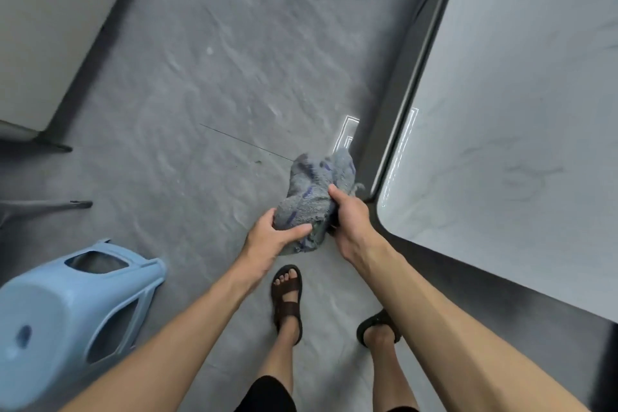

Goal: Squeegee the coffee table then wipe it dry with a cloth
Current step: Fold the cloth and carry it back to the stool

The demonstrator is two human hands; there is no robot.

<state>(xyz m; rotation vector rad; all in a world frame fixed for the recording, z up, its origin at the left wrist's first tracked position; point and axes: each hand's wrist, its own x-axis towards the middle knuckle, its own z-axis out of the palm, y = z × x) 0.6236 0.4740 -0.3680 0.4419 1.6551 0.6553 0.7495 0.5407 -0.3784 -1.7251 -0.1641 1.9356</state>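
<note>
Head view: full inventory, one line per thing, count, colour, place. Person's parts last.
cloth: 1, grey with blue stripes, bunched, held above the floor beside the table corner
coffee table: 1, white marbled top, dark edge, right side
plastic stool: 1, light blue, on its side, lower left
cabinet: 1, pale grey, upper left
floor: grey, stone-look
sandals: 2, dark brown, on the feet, bottom centre
left hand: 1, gripping the cloth's lower end
right hand: 1, gripping the cloth's right side

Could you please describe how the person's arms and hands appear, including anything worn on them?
Both forearms are bare, with no sleeves in view. The left hand and right hand wear no gloves, and no rings, watch or bracelets are visible.
</note>
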